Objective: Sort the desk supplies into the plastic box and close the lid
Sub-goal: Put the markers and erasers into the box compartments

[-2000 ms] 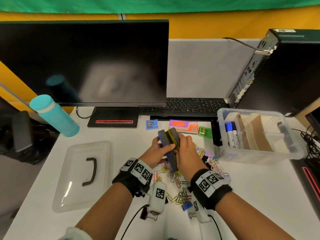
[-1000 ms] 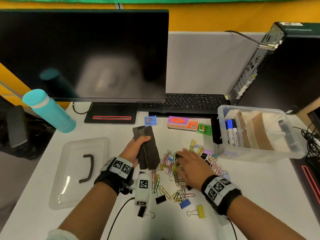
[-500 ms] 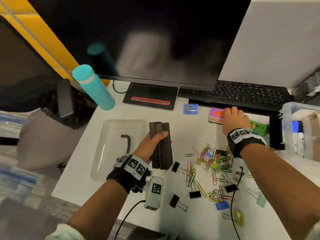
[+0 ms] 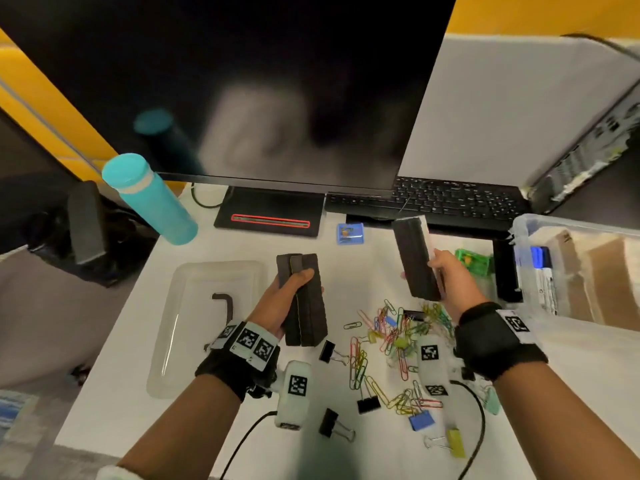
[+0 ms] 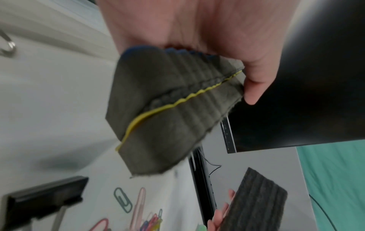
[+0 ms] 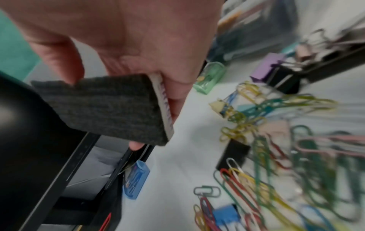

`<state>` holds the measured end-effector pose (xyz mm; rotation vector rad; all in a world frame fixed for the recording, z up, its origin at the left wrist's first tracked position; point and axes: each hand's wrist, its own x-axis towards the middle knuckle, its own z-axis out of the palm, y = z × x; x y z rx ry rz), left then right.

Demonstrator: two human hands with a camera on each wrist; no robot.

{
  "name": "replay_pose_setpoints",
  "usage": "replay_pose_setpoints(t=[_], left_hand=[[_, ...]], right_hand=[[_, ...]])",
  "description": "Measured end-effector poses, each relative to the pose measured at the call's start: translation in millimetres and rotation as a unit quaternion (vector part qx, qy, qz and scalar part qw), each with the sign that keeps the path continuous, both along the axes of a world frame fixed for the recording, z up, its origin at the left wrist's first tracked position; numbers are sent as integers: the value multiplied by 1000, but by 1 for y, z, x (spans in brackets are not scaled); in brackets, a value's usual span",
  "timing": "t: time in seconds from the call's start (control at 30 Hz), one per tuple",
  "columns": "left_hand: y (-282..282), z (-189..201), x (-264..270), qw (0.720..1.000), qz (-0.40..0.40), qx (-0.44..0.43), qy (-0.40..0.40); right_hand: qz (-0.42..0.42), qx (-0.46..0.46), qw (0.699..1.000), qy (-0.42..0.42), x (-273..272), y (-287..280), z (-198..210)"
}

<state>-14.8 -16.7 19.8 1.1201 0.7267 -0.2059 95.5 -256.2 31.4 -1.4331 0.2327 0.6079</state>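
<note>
Two felt whiteboard erasers [image 4: 304, 299], stacked face to face with a yellow strip between them, sit in the left hand [image 4: 277, 303], its fingers [image 5: 254, 87] and thumb curled round the pair above the white bench [image 4: 346, 265]. A third eraser [image 4: 414, 259] is pinched in the right hand [image 4: 453, 282], thumb on its felt face and fingers [image 6: 177, 93] behind its white back, held tilted off the bench. Coloured paper clips [image 4: 391, 334] and binder clips [image 4: 420, 420] lie scattered between the wrists. At right stands the open plastic box [image 4: 519, 230] with markers [image 4: 542, 271] inside; its lid [image 4: 194, 292] rests at left.
</note>
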Motion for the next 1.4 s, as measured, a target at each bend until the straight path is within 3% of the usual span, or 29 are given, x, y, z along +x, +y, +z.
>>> replay_pose_setpoints(t=[0.1,0.23,0.43,0.8,0.9,1.0,1.17,1.23,1.4], left_hand=[[-14,3,4,1000,-7,-7,-24],[-47,12,10,997,-65,-3,-50],[-113,36,15,981,-144,-39,-125],[-212,64,41,972,-168,-18,-161],[-225,68,47,977,-136,-8,-167],[-237,74,53,986,-56,-25,-158],[-263,84,61,983,-53,-88,-150],[-274,88,62,983,-76,-84,-146],[-277,98,71,980,-100,53,-166]], right_hand=[[-1,52,999,13,-26,-15,6],[27,-7,1000,-8,-51,-22,0],[37,-14,999,-21,-73,-36,20],[48,-62,990,-118,-87,-104,71],[64,-69,981,-167,-94,-121,73],[102,-172,943,-265,-107,-133,72],[103,-381,818,-418,-113,-146,70],[79,-412,802,-426,-108,-156,67],[78,-437,782,-438,-101,-182,60]])
